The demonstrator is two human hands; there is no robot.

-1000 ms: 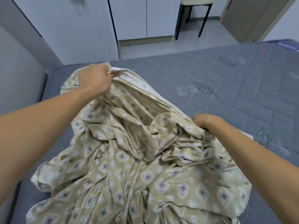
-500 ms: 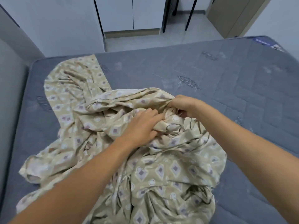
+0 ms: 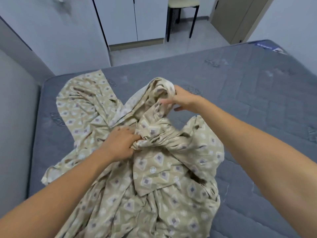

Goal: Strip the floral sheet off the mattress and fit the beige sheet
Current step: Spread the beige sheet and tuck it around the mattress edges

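The floral sheet [image 3: 154, 177], beige with a diamond-and-flower print, is heaped in loose folds on the near left part of the bare grey mattress [image 3: 248, 93], with one flat tongue of it spread toward the far left corner. It is judged to be light, soft and limp: no shape is kept by it, and any part that is lifted will sag and drag the rest behind. It is not fragile, and the weave is unlikely to slip from a firm grasp. It is best taken by a gathered bunch or along a hem, where several layers can be closed on at once.

A twisted bunch near the middle of the heap is gripped by the left hand [image 3: 120, 143], its fingers curled into the cloth. A raised fold at the far end is pinched by the right hand [image 3: 181, 100], though its fingers are blurred.

One patterned sheet, one mattress and two hands are counted. No second, plain sheet is seen. Beyond the bed stand one chair [image 3: 183, 7] and a white cupboard [image 3: 133, 19].
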